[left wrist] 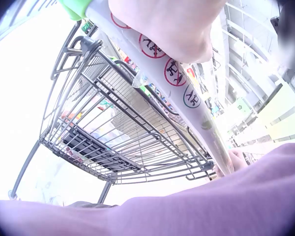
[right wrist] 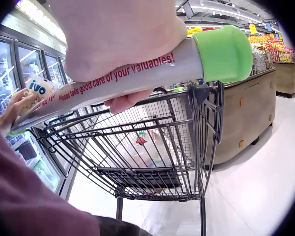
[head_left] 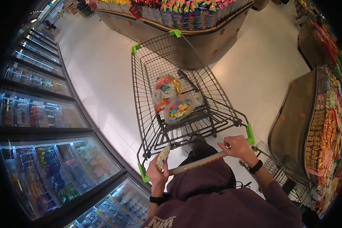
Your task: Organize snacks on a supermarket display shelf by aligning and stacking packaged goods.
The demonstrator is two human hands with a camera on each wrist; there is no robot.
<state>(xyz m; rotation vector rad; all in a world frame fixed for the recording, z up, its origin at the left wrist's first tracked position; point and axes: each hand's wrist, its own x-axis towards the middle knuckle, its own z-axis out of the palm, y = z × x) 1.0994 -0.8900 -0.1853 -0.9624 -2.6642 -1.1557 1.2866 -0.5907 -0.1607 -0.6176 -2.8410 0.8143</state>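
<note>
I stand behind a wire shopping cart (head_left: 148,114) with green corner caps. My right hand (head_left: 237,146) grips the cart handle (head_left: 195,163) near its right green end cap (right wrist: 223,51); the right wrist view shows my right-hand fingers (right wrist: 118,39) wrapped over red printed lettering. My left hand (head_left: 157,171) holds a small white packet (head_left: 163,157) marked "ivo" (right wrist: 39,91) against the handle's left end. In the left wrist view my left hand (left wrist: 167,24) lies on the handle (left wrist: 187,93). Two clear bags of colourful goods (head_left: 166,91) (head_left: 179,109) lie in the basket.
Glass-door chillers (head_left: 45,114) line the left side. A wood-clad display island (head_left: 201,34) with packaged goods stands just ahead of the cart. Snack shelves (head_left: 326,114) run along the right, with another wire basket (head_left: 279,173) by my right elbow. Pale floor (head_left: 98,72) opens ahead on the left.
</note>
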